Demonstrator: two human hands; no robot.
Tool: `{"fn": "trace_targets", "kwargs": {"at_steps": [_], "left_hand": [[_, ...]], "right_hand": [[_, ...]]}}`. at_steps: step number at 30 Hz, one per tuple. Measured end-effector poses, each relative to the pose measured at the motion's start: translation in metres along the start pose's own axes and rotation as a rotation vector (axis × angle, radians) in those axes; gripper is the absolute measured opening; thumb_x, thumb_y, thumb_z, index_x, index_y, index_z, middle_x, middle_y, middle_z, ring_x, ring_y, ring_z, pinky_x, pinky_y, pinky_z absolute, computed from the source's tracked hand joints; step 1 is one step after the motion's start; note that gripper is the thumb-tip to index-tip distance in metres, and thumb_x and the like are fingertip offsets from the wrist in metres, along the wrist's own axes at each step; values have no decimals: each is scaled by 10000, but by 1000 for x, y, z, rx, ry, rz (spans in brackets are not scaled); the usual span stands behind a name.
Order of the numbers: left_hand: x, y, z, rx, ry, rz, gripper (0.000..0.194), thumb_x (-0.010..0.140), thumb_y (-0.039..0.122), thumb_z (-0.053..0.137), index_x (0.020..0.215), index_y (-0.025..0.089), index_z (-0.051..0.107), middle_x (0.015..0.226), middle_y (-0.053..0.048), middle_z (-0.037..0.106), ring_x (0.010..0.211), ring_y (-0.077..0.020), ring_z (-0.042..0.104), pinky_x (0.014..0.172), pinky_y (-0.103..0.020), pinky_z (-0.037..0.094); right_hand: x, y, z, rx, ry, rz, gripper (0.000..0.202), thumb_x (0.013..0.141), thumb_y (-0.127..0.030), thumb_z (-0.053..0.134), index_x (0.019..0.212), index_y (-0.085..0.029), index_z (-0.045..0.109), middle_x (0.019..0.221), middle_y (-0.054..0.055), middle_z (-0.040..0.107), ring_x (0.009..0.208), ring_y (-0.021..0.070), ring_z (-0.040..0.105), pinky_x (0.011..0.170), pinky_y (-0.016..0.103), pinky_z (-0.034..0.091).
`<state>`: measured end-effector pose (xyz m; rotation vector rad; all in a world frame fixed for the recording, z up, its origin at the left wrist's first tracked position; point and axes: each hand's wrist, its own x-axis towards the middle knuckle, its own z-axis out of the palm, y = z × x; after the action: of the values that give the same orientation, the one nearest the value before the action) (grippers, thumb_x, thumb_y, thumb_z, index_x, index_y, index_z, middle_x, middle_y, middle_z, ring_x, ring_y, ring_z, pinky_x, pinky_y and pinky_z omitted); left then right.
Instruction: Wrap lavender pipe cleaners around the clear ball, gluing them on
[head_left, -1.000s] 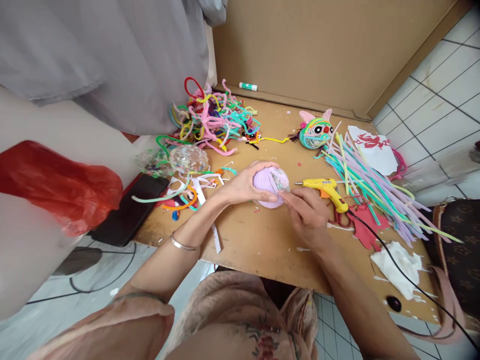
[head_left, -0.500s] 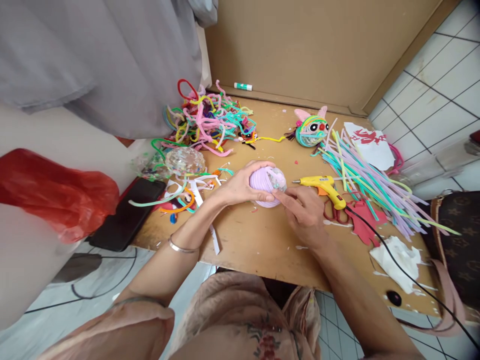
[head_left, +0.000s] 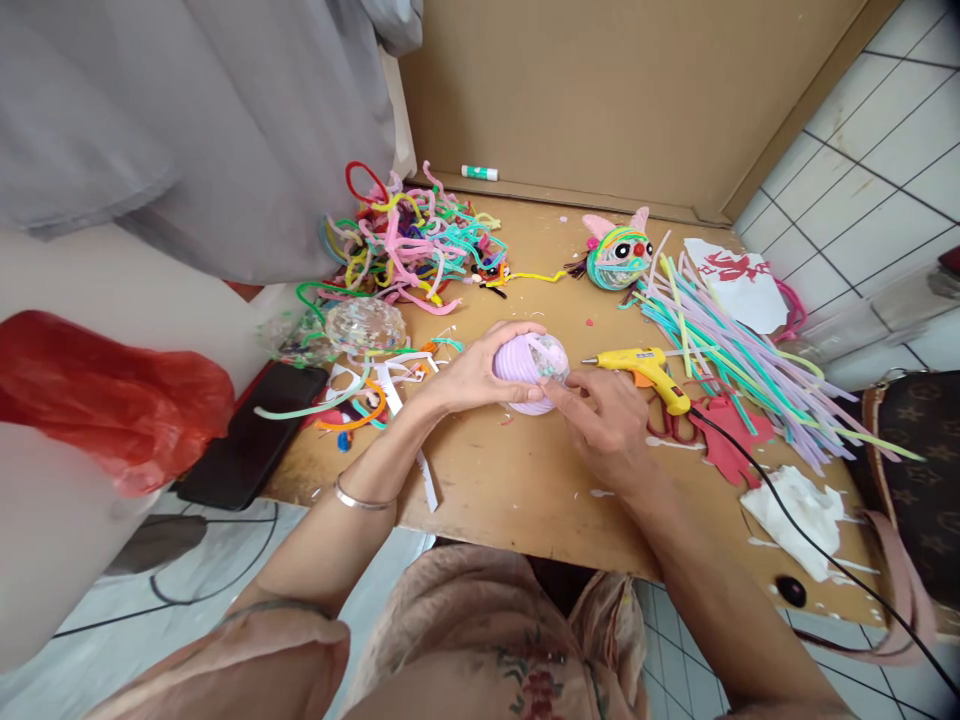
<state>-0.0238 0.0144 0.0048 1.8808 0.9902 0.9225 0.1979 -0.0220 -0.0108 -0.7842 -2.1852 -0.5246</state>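
A round clear plastic ball (head_left: 550,372), largely wrapped in rows of lilac pipe cleaner (head_left: 516,358), is held above the middle of the table. My left hand (head_left: 491,368) is closed around its left side, thumb below and fingers over the top. At the lower right of the ball, my right hand (head_left: 607,420) has its thumb and forefinger pressed against the lilac wrapping, the other fingers curled in. What lies between those fingertips is mostly hidden. Just right of the ball lies a yellow glue gun (head_left: 637,365), its nozzle pointing left.
Loose pipe cleaners (head_left: 750,350) fan out at right, beside a decorated ball with pink ears (head_left: 619,258). A tangled pipe cleaner pile (head_left: 412,240) and another clear ball (head_left: 366,325) sit at left. Red-handled scissors (head_left: 675,425), crumpled tissue (head_left: 799,520) and a black cord (head_left: 795,525) are at right.
The view has shifted slightly. Both hands stay on the wrapped ball, and my right fingertips have moved only a little along its lower right edge.
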Motion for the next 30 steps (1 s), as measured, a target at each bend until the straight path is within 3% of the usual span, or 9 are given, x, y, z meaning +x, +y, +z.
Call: {"fn": "trace_targets", "kwargs": {"at_steps": [5, 20, 30], "left_hand": [[-2, 3, -1, -36, -15, 3, 619, 769, 456, 707, 1315, 201, 567, 1408, -109, 562, 1296, -296, 531, 1149, -440, 384], [-2, 5, 5, -9, 67, 7, 525, 771, 447, 712, 1237, 228, 610, 1325, -95, 611, 1241, -281, 556, 1111, -435, 414], [-1, 7, 7, -39, 79, -34, 532, 742, 390, 719, 1220, 186, 608, 1298, -110, 606, 1224, -282, 562, 1105, -437, 412]], "right_hand": [[1, -1, 0, -25, 15, -24, 274, 944, -76, 532, 1142, -222, 652, 904, 44, 688, 806, 150, 589, 705, 303, 382], [-3, -3, 2, -14, 5, 11, 319, 942, -103, 533, 1184, -260, 669, 931, 49, 688, 789, 158, 578, 702, 321, 378], [2, -9, 3, 111, 117, 67, 228, 905, -42, 539, 996, -209, 664, 841, 44, 684, 767, 140, 586, 669, 278, 415]]}}
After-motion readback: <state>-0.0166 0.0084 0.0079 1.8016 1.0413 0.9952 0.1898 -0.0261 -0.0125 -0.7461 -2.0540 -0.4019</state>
